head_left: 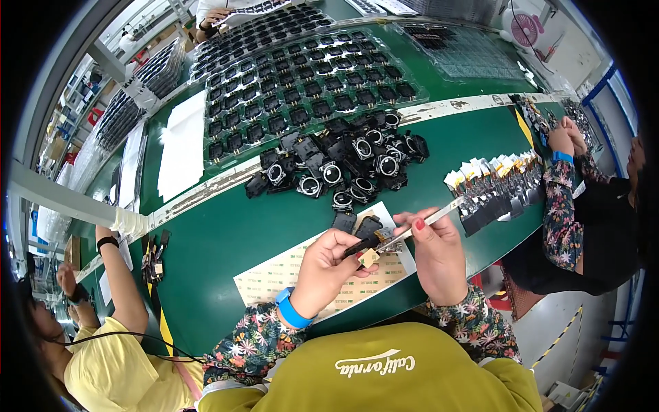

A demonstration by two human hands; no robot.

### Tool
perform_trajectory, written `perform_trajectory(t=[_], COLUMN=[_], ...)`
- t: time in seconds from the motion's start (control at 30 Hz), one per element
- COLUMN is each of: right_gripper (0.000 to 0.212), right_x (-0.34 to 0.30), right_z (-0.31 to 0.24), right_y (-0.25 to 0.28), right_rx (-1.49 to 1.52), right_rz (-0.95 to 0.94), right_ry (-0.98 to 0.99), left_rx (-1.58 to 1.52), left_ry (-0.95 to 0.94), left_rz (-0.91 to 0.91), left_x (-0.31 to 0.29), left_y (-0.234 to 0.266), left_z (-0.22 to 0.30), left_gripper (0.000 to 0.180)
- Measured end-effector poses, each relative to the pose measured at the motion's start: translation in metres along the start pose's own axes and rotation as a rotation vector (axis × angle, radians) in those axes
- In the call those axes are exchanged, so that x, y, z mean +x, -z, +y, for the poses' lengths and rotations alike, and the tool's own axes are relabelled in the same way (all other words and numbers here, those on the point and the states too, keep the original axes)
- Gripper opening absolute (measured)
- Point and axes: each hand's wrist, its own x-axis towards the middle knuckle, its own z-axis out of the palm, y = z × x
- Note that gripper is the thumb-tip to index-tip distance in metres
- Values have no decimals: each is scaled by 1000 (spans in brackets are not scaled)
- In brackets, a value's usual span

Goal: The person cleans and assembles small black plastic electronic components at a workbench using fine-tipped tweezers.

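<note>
My left hand [325, 269], with a blue band at the wrist, pinches a small black plastic part [362, 246] over the sheet. A tan adhesive piece [369, 258] shows at the fingertips, against the part. My right hand [439, 257] grips slim metal tweezers [434, 217], their tip pointing down and left at the black part. Whether the tip touches it, I cannot tell. Beneath both hands lies a white backing sheet [274, 283] with rows of tan stickers. Two dark parts [368, 226] rest on its far edge, close to the left fingertips.
Beyond the sheet is a pile of black parts with round silver rings [343, 161]. Clear trays [302, 82] of black parts stand behind it. Flat cables [498, 189] lie in a row at right. Co-workers sit at left [127, 357] and right [590, 226].
</note>
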Motion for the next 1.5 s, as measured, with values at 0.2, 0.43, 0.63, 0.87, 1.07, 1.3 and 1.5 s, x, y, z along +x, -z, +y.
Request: perform_trajectory(t=[0.2,0.43,0.63,0.87,1.07,1.3,1.5], right_gripper=[9,8,9,8,11,28,29], right_x=[-11,-12,-14,-15,-18,-14,-9], right_z=[5,5,4,7,1,-3,-14], right_y=[-8,-3,0,1,-7,-12,-13], right_rx=[-234,-534,-709,-767,-747,-1240,-1060], right_rz=[55,-36,-72,-83,-70,-489,-569], right_ry=[100,299,368,393,390,1060,833], left_rx=[-18,4,17,32,-27,45,91], left_ry=[-48,-98,-130,-129,-152,-202,-187], left_rz=[40,17,17,9,20,38,50], left_x=[-4,-4,-3,-4,-4,-4,-3], left_y=[-3,-3,-3,-4,-7,-3,1], left_z=[-2,-7,-10,-7,-7,-9,-9], left_gripper=[20,21,21,21,22,24,24])
